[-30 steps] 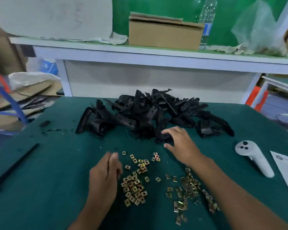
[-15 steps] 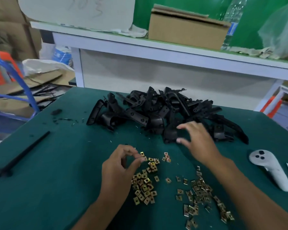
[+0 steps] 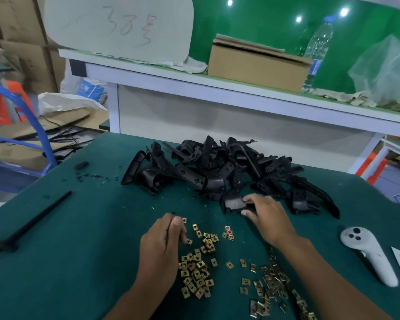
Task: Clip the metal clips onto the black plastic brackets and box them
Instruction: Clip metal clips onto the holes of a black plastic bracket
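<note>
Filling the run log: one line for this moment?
left hand: pinching at clips | right hand: gripping bracket | boxed: none seen

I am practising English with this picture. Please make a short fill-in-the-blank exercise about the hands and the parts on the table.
1. The right hand grips a black plastic ____ at the edge of the heap.
2. The left hand is over the metal clips, which are ____ in colour.
3. The white controller lies on the ____ table.

Missing words: bracket; gold; green

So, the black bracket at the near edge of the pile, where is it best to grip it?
Probably by its broad near end, coming from the front right: the bracket juts out of the pile there, free of the others. The right hand already pinches it so.
</note>
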Demonstrator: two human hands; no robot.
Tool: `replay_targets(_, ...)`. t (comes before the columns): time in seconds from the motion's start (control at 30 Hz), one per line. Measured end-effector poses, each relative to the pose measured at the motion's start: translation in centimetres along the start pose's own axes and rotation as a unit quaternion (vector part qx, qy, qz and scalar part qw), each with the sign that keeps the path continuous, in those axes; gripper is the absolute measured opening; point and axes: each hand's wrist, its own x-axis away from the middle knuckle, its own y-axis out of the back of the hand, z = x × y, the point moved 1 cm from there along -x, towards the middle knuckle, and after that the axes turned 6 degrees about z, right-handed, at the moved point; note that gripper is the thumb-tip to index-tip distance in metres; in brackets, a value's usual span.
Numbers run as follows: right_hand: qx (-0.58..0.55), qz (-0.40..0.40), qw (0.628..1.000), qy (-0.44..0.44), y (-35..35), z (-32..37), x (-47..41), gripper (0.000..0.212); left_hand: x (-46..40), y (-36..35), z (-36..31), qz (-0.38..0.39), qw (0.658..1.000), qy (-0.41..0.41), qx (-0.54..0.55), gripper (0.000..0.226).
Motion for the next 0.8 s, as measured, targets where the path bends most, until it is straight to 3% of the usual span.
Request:
replay_targets(0.1, -0.159, -0.166, 0.973, 0.018, 2.9, 1.5, 1.2, 0.028, -0.1, -0.2, -0.1, -0.009, 1.0, -0.025, -0.012, 0.042)
replay_targets(0.17, -0.303, -0.211, 0.928, 0.042, 5.1, 2.9, 2.9, 0.022, 0.1, -0.2, -0.1, -0.019, 0.999, -0.038, -0.011, 0.036)
replay_targets(0.23, -0.44, -0.143, 0.884, 0.064, 6.5, 4.9, 4.7, 0.026, 0.2, -0.1, -0.3, -0.02, 0.998, -0.047, 0.037, 0.038)
replay_targets(0.3, -0.528, -0.001, 0.848, 0.053, 7.1, 6.6, 6.3, 0.03, 0.3, 0.0, -0.4, -0.006, 0.994, -0.066, 0.089, 0.05)
replay_targets(0.37, -0.573, 0.137, 0.808, 0.03, 6.8, 7.9, 7.4, 0.036, 0.4, -0.1, -0.4, 0.032, 0.985, -0.068, 0.152, 0.061)
replay_targets(0.43, -0.562, 0.231, 0.794, 0.021, 5.9, 9.0, 8.0, 0.046, 0.4, -0.1, -0.4, 0.096, 0.965, -0.023, 0.243, 0.068)
replay_targets(0.5, -0.525, 0.266, 0.808, 0.023, 4.8, 9.6, 8.2, 0.031, 0.4, 0.0, -0.2, 0.159, 0.949, 0.015, 0.273, 0.067)
replay_targets(0.57, -0.503, 0.251, 0.827, 0.016, 3.8, 9.3, 8.0, 0.034, 0.1, 0.1, -0.2, 0.174, 0.959, 0.02, 0.224, 0.046)
replay_targets(0.63, -0.471, 0.197, 0.86, -0.006, 2.9, 7.9, 7.6, 0.043, -0.4, 0.3, -0.2, 0.127, 0.967, 0.027, 0.22, 0.025)
replay_targets(0.73, -0.234, 0.124, 0.964, 0.037, 0.9, 5.3, 7.5, 0.052, -1.1, 0.7, 0.2, 0.041, 0.949, 0.068, 0.304, 0.025)
replay_targets(0.8, -0.139, 0.136, 0.977, 0.093, -0.7, 4.9, 7.8, 0.062, -1.2, 0.9, 0.2, 0.02, 0.939, 0.088, 0.332, 0.029)
